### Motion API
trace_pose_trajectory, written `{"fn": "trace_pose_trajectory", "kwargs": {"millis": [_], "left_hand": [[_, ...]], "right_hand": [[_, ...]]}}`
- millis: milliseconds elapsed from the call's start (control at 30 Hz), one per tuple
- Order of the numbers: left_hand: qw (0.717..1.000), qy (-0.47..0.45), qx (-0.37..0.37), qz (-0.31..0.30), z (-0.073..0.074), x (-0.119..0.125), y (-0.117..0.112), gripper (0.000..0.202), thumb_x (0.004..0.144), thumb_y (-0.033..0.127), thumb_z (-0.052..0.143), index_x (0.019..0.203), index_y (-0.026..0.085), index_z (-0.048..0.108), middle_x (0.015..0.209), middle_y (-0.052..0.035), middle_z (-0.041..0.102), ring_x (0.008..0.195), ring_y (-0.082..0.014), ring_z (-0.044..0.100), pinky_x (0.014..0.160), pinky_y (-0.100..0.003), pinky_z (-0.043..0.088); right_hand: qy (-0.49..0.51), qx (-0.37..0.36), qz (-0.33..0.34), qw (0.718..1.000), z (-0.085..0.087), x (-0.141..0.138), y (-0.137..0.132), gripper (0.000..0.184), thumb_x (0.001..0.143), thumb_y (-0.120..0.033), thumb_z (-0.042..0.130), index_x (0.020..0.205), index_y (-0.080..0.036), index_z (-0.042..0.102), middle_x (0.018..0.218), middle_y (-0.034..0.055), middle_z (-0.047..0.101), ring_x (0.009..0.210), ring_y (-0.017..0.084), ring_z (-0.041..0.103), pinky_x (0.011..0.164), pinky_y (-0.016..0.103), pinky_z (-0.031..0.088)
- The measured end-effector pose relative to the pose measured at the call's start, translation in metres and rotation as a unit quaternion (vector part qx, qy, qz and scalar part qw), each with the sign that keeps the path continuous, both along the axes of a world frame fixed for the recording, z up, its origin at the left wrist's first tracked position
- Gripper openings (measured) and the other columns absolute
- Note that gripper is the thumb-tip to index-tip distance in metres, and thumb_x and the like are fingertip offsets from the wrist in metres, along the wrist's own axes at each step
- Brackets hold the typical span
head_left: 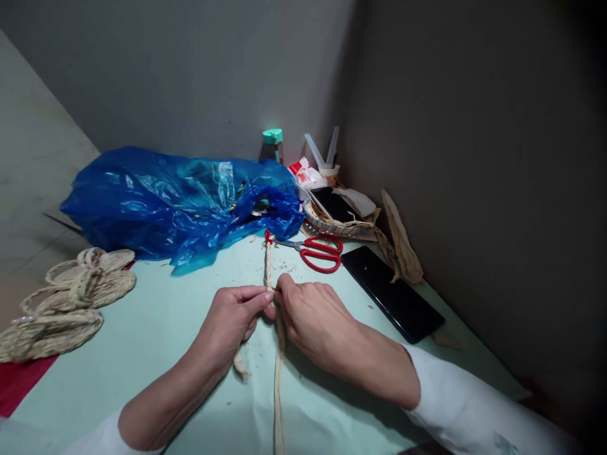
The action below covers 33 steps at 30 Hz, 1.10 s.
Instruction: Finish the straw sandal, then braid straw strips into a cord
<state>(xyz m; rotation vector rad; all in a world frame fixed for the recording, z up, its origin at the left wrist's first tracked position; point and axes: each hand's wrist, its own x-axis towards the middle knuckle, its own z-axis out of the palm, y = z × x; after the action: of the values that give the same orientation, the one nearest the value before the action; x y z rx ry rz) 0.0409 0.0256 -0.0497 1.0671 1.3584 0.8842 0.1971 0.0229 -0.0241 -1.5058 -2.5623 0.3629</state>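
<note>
A thin braid of pale straw (pixel 268 262) runs away from me across the light green table (pixel 156 328), tied with a red thread at its far end. My left hand (pixel 232 319) and my right hand (pixel 315 316) meet at the braid's near end, both with fingers closed and pinching the loose straw strands. The unbraided strands (pixel 279 385) trail back toward me under my hands. A short strand end hangs below my left hand.
A crumpled blue plastic bag (pixel 180 199) lies at the back. Woven straw sandals (pixel 66 300) lie at the left. Red-handled scissors (pixel 317 251), a black phone (pixel 391 292), a woven basket (pixel 341 221) with clutter and dry husks (pixel 403 243) sit beside the right wall.
</note>
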Motion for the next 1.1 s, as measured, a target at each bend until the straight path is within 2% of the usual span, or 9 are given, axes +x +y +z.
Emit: {"fn": "trace_pose_trajectory", "kwargs": {"millis": [167, 400, 500, 600, 700, 833, 933, 1000, 1100], "left_hand": [[0.999, -0.02, -0.02, 0.02, -0.001, 0.0, -0.002, 0.025, 0.073, 0.035, 0.069, 0.072, 0.011, 0.069, 0.038, 0.0099, 0.029, 0.041, -0.0035, 0.016, 0.043, -0.022, 0.009], [0.995, -0.1, -0.024, -0.01, 0.0, -0.004, -0.005, 0.029, 0.08, 0.038, 0.066, 0.086, 0.011, 0.073, 0.038, 0.0044, 0.046, 0.039, -0.0042, 0.024, 0.043, -0.021, 0.011], [0.993, -0.116, -0.03, 0.007, 0.002, -0.005, -0.004, 0.025, 0.076, 0.035, 0.07, 0.085, 0.011, 0.072, 0.042, 0.0045, 0.048, 0.04, -0.0034, 0.027, 0.043, -0.02, 0.012], [0.991, -0.129, -0.03, 0.014, 0.005, -0.006, -0.004, 0.02, 0.075, 0.032, 0.071, 0.078, 0.012, 0.07, 0.041, 0.0068, 0.041, 0.04, -0.0035, 0.026, 0.044, -0.02, 0.017], [0.992, -0.125, -0.025, -0.009, 0.007, -0.008, -0.006, 0.022, 0.078, 0.033, 0.07, 0.08, 0.011, 0.07, 0.039, 0.0095, 0.032, 0.042, -0.0038, 0.02, 0.045, -0.019, 0.016], [0.99, -0.135, -0.028, -0.029, 0.006, -0.01, -0.005, 0.024, 0.076, 0.027, 0.068, 0.092, 0.01, 0.068, 0.045, 0.0096, 0.036, 0.044, -0.0038, 0.015, 0.044, -0.021, 0.009], [0.991, -0.125, -0.024, -0.046, 0.007, -0.008, -0.005, 0.021, 0.078, 0.024, 0.064, 0.094, 0.01, 0.065, 0.046, 0.0097, 0.037, 0.044, -0.0042, 0.016, 0.045, -0.021, 0.009], [0.991, -0.119, -0.019, -0.062, 0.008, -0.006, -0.005, 0.019, 0.08, 0.024, 0.061, 0.093, 0.01, 0.062, 0.047, 0.0091, 0.04, 0.044, -0.0045, 0.016, 0.045, -0.022, 0.01], [0.991, -0.116, -0.003, -0.069, 0.01, -0.002, -0.008, 0.02, 0.081, 0.027, 0.061, 0.096, 0.014, 0.056, 0.051, 0.0082, 0.046, 0.044, -0.0047, 0.017, 0.045, -0.022, 0.01]], "right_hand": [[-0.066, 0.034, 0.024, 0.997, 0.003, -0.006, -0.004, 0.016, 0.086, -0.013, 0.044, 0.098, -0.014, 0.054, 0.073, 0.0086, 0.068, 0.055, 0.018, 0.059, 0.051, 0.031, 0.015], [-0.031, 0.073, 0.084, 0.993, -0.01, -0.007, -0.009, 0.022, 0.085, -0.011, 0.044, 0.104, -0.012, 0.055, 0.081, 0.0083, 0.068, 0.055, 0.017, 0.057, 0.05, 0.031, 0.014], [0.076, 0.024, 0.088, 0.993, -0.002, -0.001, -0.005, 0.02, 0.093, -0.021, 0.043, 0.102, -0.016, 0.06, 0.078, 0.0039, 0.069, 0.054, 0.014, 0.054, 0.052, 0.029, 0.02], [0.22, -0.019, 0.041, 0.975, 0.009, 0.007, 0.004, 0.034, 0.1, -0.035, 0.038, 0.084, -0.017, 0.063, 0.073, 0.002, 0.066, 0.062, 0.012, 0.054, 0.06, 0.026, 0.03], [0.318, -0.063, -0.011, 0.946, 0.009, 0.011, 0.015, 0.028, 0.098, -0.031, 0.041, 0.086, -0.016, 0.061, 0.081, 0.0026, 0.066, 0.075, 0.013, 0.056, 0.068, 0.024, 0.035], [0.369, -0.234, 0.034, 0.899, -0.006, 0.004, 0.021, 0.022, 0.096, -0.031, 0.045, 0.086, -0.016, 0.057, 0.078, 0.0014, 0.059, 0.072, 0.013, 0.052, 0.065, 0.024, 0.037], [0.404, -0.314, -0.002, 0.859, -0.015, -0.004, 0.02, 0.023, 0.096, -0.033, 0.045, 0.079, -0.017, 0.049, 0.066, -0.003, 0.047, 0.056, 0.009, 0.041, 0.054, 0.023, 0.032], [0.413, -0.341, -0.007, 0.844, -0.019, -0.006, 0.02, 0.026, 0.096, -0.035, 0.044, 0.076, -0.018, 0.045, 0.063, -0.0044, 0.044, 0.051, 0.007, 0.036, 0.051, 0.022, 0.029], [0.409, -0.311, 0.014, 0.858, -0.022, -0.004, 0.022, 0.03, 0.095, -0.037, 0.047, 0.073, -0.016, 0.048, 0.065, -0.0034, 0.047, 0.054, 0.007, 0.039, 0.053, 0.022, 0.028]]}}
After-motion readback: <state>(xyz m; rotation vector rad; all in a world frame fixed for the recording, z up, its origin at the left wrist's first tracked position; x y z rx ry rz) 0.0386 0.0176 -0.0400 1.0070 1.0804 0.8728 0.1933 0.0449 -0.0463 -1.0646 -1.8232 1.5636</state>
